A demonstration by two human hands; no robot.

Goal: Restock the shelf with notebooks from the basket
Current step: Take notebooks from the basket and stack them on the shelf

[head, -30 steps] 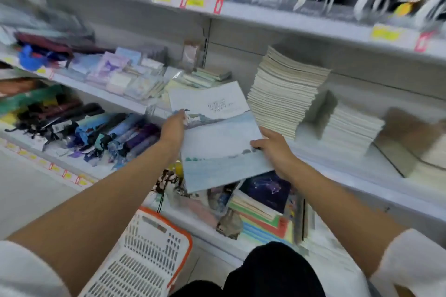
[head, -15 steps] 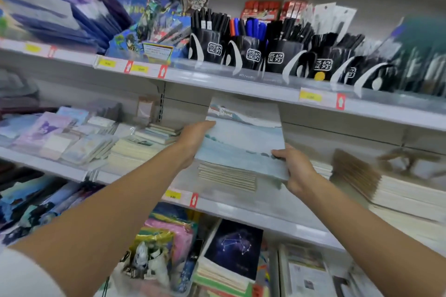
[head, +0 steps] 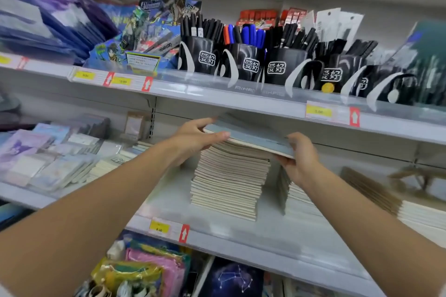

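The right hand (head: 300,159) covers the near corner of the notebook (head: 248,136) and the top of the shorter pile (head: 297,196) behind it, and the notebook's cover art is seen too edge-on to make out. Up left the purple packets (head: 60,19) are a smear, the dark green goods (head: 429,62) at the right edge are blurred and cut off, and the constellation-cover book (head: 231,279) is cropped by the bottom edge.

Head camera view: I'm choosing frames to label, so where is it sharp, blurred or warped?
In the head view, the notebook stack and pen cups are fairly sharp; the purple packs at left are smeared; the upper shelf edge slants, bent by the wide-angle lens.
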